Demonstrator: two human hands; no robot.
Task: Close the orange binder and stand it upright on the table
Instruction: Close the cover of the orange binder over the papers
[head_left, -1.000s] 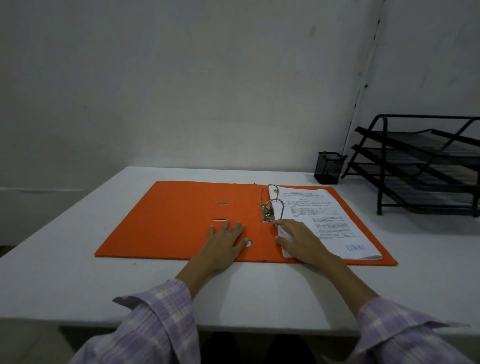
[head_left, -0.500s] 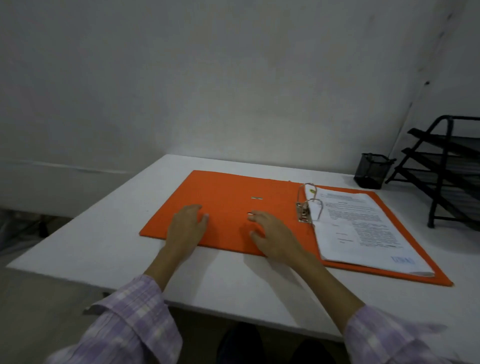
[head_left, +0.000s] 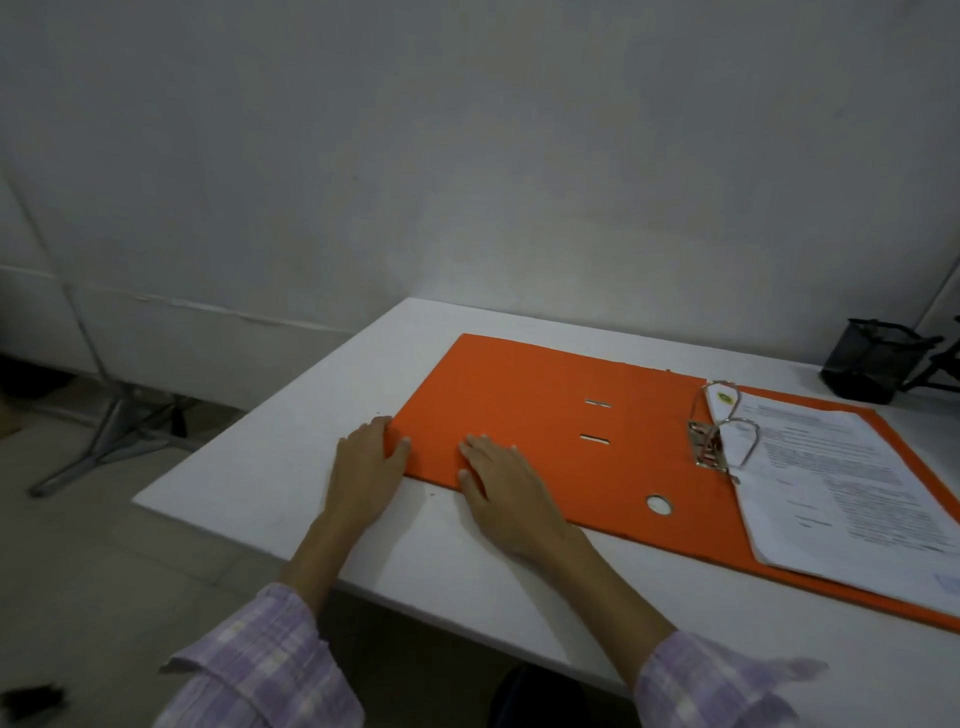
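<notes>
The orange binder (head_left: 519, 395) lies open and flat on the white table (head_left: 291, 467). Its metal ring mechanism (head_left: 719, 441) stands up in the middle. A stack of printed papers (head_left: 841, 493) rests on the binder's right half. My left hand (head_left: 363, 467) is at the near left corner of the left cover, with the thumb on top and the fingers along the left edge. My right hand (head_left: 506, 488) lies flat, fingers spread, on the same cover by its front edge. Neither hand has lifted the cover.
A black mesh pen cup (head_left: 862, 369) stands at the table's back right, beside a bit of a black wire rack (head_left: 943, 364) at the frame edge. The table's left edge is close to my left hand. Metal stand legs (head_left: 104, 441) rest on the floor to the left.
Both hands have slid left across the cover, from beside the rings and papers to its near left corner. My view has turned left as well.
</notes>
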